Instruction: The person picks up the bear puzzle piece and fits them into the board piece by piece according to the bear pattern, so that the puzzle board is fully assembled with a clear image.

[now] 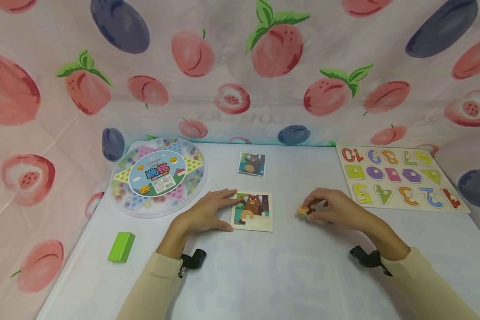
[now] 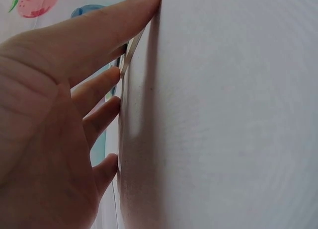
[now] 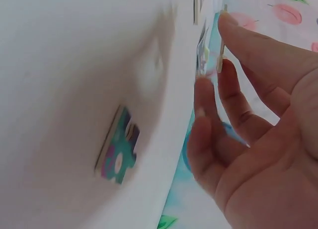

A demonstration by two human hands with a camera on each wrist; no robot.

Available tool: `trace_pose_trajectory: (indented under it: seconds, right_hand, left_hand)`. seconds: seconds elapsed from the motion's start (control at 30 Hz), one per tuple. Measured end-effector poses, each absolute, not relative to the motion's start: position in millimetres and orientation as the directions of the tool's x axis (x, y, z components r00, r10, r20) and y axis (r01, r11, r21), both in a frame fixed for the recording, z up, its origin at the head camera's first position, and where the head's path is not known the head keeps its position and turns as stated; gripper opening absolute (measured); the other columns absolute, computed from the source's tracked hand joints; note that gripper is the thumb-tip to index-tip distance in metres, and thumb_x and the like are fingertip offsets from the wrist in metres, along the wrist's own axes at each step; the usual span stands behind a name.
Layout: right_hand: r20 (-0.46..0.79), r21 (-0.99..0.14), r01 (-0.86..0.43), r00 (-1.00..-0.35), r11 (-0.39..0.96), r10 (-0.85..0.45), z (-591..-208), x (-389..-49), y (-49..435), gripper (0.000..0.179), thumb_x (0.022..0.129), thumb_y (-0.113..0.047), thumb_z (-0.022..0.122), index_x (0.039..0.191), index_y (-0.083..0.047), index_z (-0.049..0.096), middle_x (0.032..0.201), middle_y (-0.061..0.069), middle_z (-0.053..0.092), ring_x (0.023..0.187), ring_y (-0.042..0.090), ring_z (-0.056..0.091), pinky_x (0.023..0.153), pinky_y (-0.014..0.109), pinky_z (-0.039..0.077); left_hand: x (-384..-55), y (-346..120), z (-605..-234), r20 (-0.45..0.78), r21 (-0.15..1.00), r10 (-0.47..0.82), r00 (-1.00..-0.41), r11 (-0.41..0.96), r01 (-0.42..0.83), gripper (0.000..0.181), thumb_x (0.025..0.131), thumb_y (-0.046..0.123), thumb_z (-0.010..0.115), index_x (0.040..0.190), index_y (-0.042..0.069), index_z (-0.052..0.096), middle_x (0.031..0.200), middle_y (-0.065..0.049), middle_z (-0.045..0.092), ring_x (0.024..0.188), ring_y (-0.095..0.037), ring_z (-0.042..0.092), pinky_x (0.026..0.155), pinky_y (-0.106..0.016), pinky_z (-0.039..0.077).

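A square bear jigsaw puzzle (image 1: 260,213) lies on the table, with a pale bare patch at its lower right. My left hand (image 1: 210,209) is spread at its left side, the thumb by the lower left corner and a fingertip over the upper left. In the left wrist view its fingers (image 2: 102,85) are nearly straight. To the right of the puzzle, my right hand (image 1: 336,209) pinches a puzzle piece (image 1: 303,210), seen edge-on as a thin piece (image 3: 221,57) in the right wrist view. Another teal and purple puzzle piece (image 3: 118,149) lies below that hand.
A bear picture card (image 1: 251,164) lies behind the puzzle. At the back left is a round Chinese checkers box (image 1: 158,175), with a green block (image 1: 121,247) nearer the front. A number and shape board (image 1: 400,178) lies at the back right. Fruit-patterned cloth hangs behind.
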State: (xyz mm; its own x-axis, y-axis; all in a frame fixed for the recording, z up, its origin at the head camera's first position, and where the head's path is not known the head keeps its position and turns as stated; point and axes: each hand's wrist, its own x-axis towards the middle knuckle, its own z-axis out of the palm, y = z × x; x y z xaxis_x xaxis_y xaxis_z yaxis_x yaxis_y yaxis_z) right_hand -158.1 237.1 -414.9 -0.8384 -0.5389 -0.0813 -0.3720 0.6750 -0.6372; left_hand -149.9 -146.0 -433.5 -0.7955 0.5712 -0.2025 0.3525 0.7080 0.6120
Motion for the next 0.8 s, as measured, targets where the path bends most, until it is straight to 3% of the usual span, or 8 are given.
trace_pose_trajectory:
  seconds: [0.17, 0.47, 0.8]
  right_hand:
    - [-0.072, -0.705, -0.359, -0.822, 0.612, -0.565, -415, -160, 226, 0.024, 0.083, -0.014, 0.084, 0.105, -0.014, 0.075, 0.103, 0.003, 0.074, 0.084, 0.006, 0.064, 0.074, 0.017, 0.058]
    - [-0.055, -0.736, -0.380, -0.792, 0.560, -0.608, -422, -164, 197, 0.022, 0.083, -0.012, 0.083, 0.105, -0.014, 0.078, 0.107, 0.003, 0.074, 0.090, 0.008, 0.067, 0.077, 0.018, 0.060]
    - [-0.037, -0.773, -0.376, -0.777, 0.511, -0.628, -427, -167, 164, 0.022, 0.084, -0.015, 0.083, 0.106, -0.014, 0.078, 0.108, 0.004, 0.077, 0.085, 0.006, 0.066, 0.073, 0.019, 0.058]
  left_hand:
    - [-150, -147, -434, -0.204, 0.606, 0.572, -0.795, 0.711, 0.355, 0.079, 0.084, 0.032, 0.083, 0.154, 0.019, 0.048, 0.170, -0.003, 0.031, 0.161, -0.029, 0.018, 0.134, -0.056, 0.008]
    - [-151, -147, -435, -0.197, 0.607, 0.573, -0.795, 0.708, 0.360, 0.080, 0.084, 0.032, 0.083, 0.154, 0.019, 0.047, 0.170, -0.003, 0.030, 0.161, -0.030, 0.018, 0.134, -0.055, 0.008]
    - [-151, -147, -434, -0.196, 0.601, 0.575, -0.794, 0.710, 0.366, 0.079, 0.084, 0.032, 0.083, 0.154, 0.019, 0.047, 0.170, -0.003, 0.031, 0.161, -0.031, 0.018, 0.134, -0.054, 0.009]
